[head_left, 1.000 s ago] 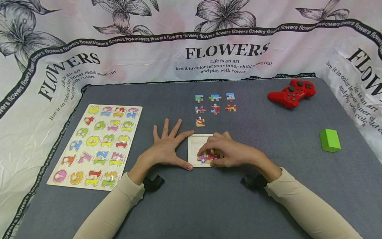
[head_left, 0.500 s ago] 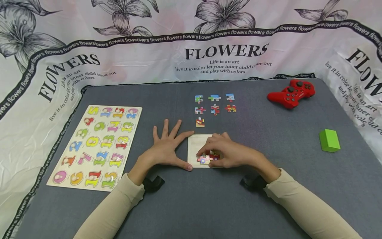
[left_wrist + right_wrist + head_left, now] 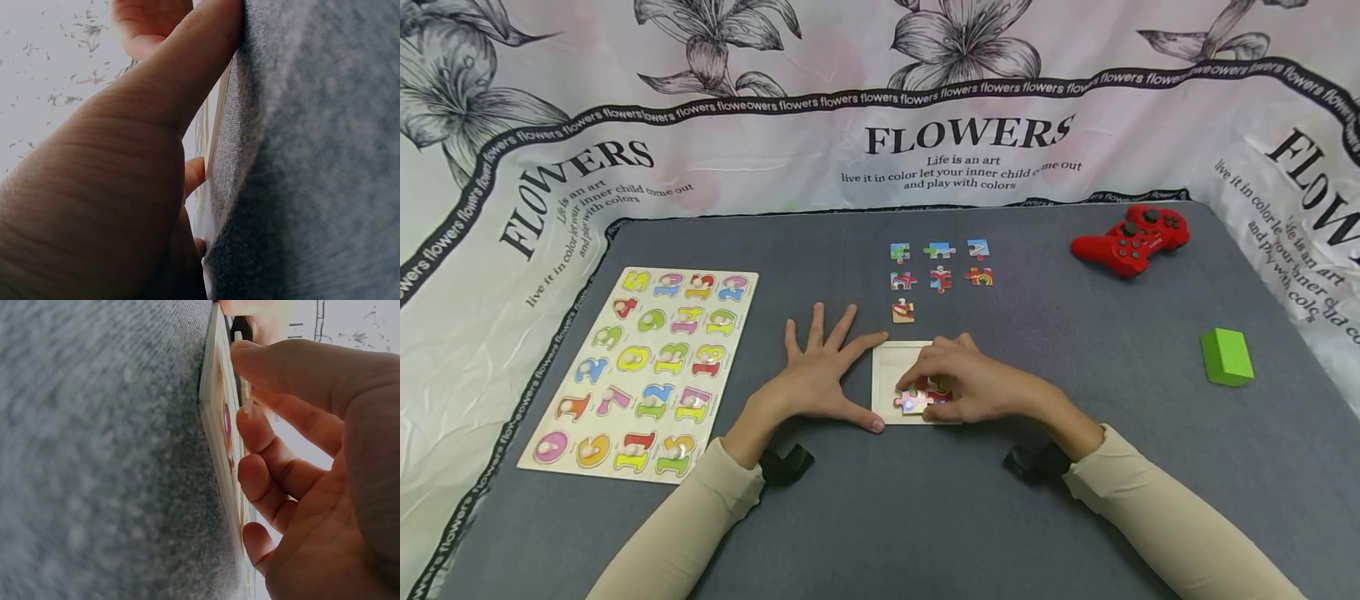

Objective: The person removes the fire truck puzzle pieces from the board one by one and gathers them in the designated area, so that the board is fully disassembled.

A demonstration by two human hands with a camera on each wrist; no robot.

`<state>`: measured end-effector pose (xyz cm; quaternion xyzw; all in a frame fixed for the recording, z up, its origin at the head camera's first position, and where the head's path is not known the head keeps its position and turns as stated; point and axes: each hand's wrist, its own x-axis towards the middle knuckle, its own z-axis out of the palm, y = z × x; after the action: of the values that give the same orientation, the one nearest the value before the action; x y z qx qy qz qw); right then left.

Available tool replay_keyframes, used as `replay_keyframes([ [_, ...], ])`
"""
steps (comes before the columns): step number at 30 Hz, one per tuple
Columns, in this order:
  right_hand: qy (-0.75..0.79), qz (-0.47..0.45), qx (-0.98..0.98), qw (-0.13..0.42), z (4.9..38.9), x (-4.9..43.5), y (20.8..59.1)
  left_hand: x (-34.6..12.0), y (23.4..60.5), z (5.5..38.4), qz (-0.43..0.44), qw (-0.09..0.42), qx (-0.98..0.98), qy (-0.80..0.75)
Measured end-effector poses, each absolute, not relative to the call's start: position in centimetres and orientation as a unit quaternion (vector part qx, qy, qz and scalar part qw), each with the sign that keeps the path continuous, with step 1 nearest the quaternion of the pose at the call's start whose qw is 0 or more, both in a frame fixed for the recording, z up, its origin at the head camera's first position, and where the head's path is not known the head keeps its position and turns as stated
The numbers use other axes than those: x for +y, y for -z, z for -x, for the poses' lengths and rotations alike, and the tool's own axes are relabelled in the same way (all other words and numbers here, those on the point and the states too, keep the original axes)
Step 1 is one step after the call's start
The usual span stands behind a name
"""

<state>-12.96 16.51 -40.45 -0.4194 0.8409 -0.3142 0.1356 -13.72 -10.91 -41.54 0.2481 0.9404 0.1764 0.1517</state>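
Note:
My right hand (image 3: 973,379) pinches a jigsaw piece (image 3: 913,402) between thumb and fingers, low over a small square wooden puzzle tray (image 3: 886,362). The piece looks pale pink under glare. In the right wrist view the piece (image 3: 247,394) appears edge-on at the thumb tip, apart from the tray (image 3: 212,419). Under the hand, part of a red printed piece (image 3: 942,397) shows in the tray; the rest is hidden. My left hand (image 3: 816,379) lies with fingers spread, its thumb and index fingertip at the tray's left corners.
Several loose jigsaw pieces (image 3: 940,279) lie in rows behind the tray. At left is a wooden number board (image 3: 647,375). A red game controller (image 3: 1131,242) and a green block (image 3: 1227,357) sit on the right of the grey table (image 3: 880,517).
The piece in my right hand has tilted and now catches the light, its colours paler than one second ago. Both hands have otherwise stayed in place.

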Motion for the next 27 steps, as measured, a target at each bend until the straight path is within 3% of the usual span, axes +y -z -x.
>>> replay_keyframes([
  [27,0.401,0.366,0.834,0.102,15.6,19.6,40.5,-10.9,41.4,13.5,-0.246,0.152,0.941,-0.176],
])
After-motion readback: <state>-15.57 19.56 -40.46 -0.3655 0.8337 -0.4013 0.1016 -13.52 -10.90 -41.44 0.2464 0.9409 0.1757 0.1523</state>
